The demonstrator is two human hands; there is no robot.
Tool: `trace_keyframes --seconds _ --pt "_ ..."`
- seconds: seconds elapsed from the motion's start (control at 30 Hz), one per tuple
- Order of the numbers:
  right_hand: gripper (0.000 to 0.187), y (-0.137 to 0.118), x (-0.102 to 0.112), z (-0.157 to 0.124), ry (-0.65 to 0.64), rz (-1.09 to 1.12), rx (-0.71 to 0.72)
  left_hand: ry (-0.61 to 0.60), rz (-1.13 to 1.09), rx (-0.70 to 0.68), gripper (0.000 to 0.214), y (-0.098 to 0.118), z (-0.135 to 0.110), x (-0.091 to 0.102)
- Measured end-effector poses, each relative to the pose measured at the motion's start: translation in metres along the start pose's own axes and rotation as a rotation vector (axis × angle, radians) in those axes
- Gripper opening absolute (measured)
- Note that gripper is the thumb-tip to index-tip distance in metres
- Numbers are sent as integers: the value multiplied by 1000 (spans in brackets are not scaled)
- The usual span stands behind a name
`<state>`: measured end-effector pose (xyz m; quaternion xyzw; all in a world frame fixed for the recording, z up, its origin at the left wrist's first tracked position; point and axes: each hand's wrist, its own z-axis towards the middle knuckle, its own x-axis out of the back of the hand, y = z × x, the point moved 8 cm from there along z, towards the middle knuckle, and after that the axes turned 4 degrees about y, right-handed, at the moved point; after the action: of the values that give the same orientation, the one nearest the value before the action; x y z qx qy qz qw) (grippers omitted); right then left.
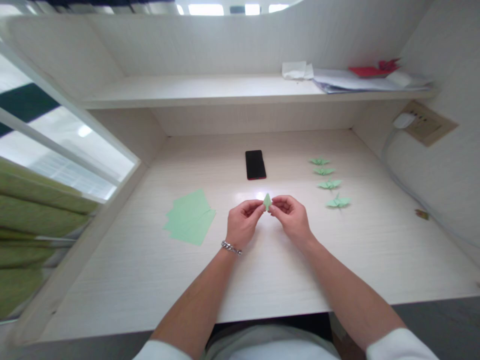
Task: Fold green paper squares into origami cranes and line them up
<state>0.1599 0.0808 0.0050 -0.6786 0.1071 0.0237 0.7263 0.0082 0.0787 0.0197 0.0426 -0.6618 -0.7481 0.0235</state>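
A small folded piece of green paper [267, 201], pointed at the top, is held up between both hands above the desk. My left hand [243, 220] pinches its left edge between thumb and fingers. On the opposite edge, my right hand [292, 215] grips it the same way. Left of my hands lies a fanned stack of flat green paper sheets [189, 217]. Several green folded paper cranes stand in a column on the right, the nearest crane [338, 202] with its wings spread.
A black phone [255, 165] lies beyond my hands on the white desk [277, 280]. The shelf [210, 90] above carries papers [348, 80] and a red folded item [389, 64]. At the right wall, a charger [404, 120] sits in the socket, its cable [407, 190] trailing down.
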Motion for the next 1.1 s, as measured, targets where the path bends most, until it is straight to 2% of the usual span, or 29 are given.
trace_keyframes --seconds 0.13,0.27,0.43,0.57,0.77,0.93,1.1 --pt "38 3 -2 0 -17 32 -44 -10 -153 45 33 -8 1 -2" --pt "28 4 -4 -2 -60 -26 -95 -56 -172 74 34 -12 0 -7" --pt "21 -2 -1 -1 -52 -130 -15 -100 -153 105 28 -12 -3 -11" --pt "20 -4 0 -1 -60 -171 21 -82 -111 115 27 -11 -2 -10" --pt "20 -6 2 -1 -54 -163 21 -82 -58 73 23 -10 -2 -10" --pt "24 -3 6 1 -19 -198 15 -133 53 7 18 -9 -4 -13" --pt "22 -6 7 2 -13 -229 45 -157 73 -15 17 -7 -5 -15"
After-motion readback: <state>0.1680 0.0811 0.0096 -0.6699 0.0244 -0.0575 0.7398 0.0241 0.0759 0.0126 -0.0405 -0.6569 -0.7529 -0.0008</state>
